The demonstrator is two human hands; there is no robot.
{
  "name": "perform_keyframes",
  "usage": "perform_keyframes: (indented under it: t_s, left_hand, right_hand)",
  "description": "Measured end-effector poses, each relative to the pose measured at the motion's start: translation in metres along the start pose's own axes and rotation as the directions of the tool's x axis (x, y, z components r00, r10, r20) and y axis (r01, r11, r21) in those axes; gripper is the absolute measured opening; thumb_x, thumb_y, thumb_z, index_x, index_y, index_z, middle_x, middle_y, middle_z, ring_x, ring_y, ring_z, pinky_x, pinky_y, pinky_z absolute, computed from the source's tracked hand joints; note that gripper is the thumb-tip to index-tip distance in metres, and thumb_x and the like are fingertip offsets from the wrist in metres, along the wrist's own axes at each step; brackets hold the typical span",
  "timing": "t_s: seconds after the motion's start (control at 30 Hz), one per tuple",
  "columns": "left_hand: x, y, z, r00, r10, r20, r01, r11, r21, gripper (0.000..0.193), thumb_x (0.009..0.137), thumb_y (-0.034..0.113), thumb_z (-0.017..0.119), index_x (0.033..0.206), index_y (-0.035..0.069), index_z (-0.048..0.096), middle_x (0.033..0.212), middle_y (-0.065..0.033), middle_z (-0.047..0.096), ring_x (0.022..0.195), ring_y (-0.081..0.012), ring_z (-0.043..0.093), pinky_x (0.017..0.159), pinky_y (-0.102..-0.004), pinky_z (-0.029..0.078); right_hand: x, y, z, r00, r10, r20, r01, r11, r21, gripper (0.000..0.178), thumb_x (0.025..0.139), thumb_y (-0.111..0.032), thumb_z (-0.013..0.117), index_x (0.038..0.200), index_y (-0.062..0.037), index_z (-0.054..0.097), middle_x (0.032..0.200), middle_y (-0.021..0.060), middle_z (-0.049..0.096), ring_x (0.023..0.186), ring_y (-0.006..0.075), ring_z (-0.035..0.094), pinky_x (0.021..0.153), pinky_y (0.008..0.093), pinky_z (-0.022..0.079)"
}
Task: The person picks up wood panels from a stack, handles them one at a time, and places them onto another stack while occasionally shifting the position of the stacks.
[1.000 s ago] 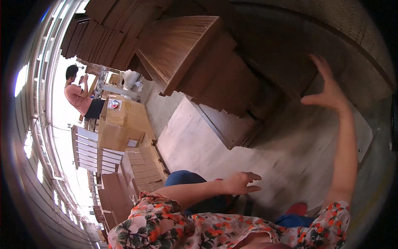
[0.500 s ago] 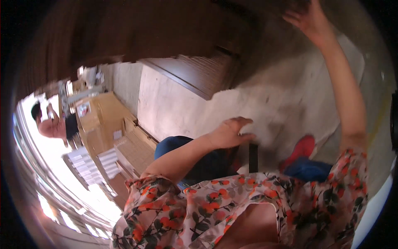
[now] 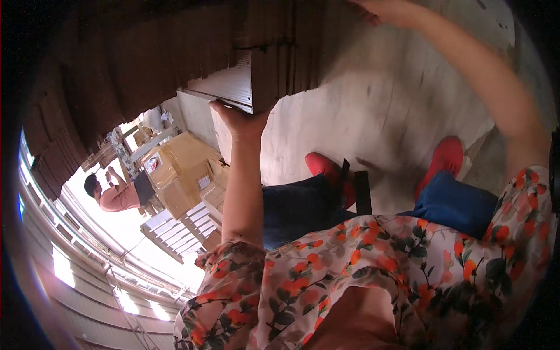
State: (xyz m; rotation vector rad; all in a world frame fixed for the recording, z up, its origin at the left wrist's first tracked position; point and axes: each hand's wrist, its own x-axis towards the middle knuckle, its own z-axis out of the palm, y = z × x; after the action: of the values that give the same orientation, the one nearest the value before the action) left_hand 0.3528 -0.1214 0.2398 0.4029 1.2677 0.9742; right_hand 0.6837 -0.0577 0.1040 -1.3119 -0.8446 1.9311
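A dark brown mass of layered, ridged sheets [image 3: 146,58] with ragged lower edges fills the upper left; I cannot make out its material. Set into its lower edge is a pale, finely ridged panel [image 3: 227,84] with a straight rim. My left hand [image 3: 244,121] grips the brown corner beside that panel from below. Its thumb lies along the panel's rim, and its other fingers are hidden behind the brown piece. My right hand [image 3: 388,10] reaches to the top edge, near the right side of the brown mass. Its fingers are partly cut off but look stretched out, with nothing visible in them.
Below me are my red shoes [image 3: 446,160] on a pale, stained floor [image 3: 373,128]. Left of my arm stand taped cardboard boxes [image 3: 184,163] and a slatted pallet [image 3: 175,230]. Another person [image 3: 119,192] stands farther off at the left, near bright openings.
My left hand has risen from in front of my body to the brown corner and taken hold of it. My right hand has moved left along the top. The view has shifted.
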Motion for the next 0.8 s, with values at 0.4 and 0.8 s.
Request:
perform_keyframes:
  t_s: [0.4,0.8]
  left_hand:
    - [0.020,0.002,-0.036,0.993,0.114,0.014,-0.113,0.989,-0.091,0.090,0.080,0.078,0.022,0.141,0.013,0.031,0.141,-0.0054,0.038,0.131,-0.0285,0.034,0.109,-0.0439,0.025]
    - [0.046,-0.012,-0.121,0.994,0.075,-0.077,-0.084,0.989,-0.123,0.070,0.092,0.055,0.035,0.128,-0.004,0.038,0.125,-0.0268,0.047,0.109,-0.0386,0.052,0.096,-0.0469,0.042]
  right_hand:
    - [0.024,0.091,0.083,0.886,-0.008,0.464,0.385,0.570,-0.726,0.018,0.085,-0.021,0.055,0.090,-0.0035,0.058,0.084,0.0102,0.063,0.078,0.0186,0.060,0.070,0.0328,0.048]
    - [0.012,0.058,0.123,0.917,-0.171,0.359,0.397,0.333,-0.855,0.025,0.087,-0.028,0.058,0.095,-0.0045,0.061,0.090,0.0114,0.064,0.082,0.0236,0.061,0.075,0.0359,0.048]
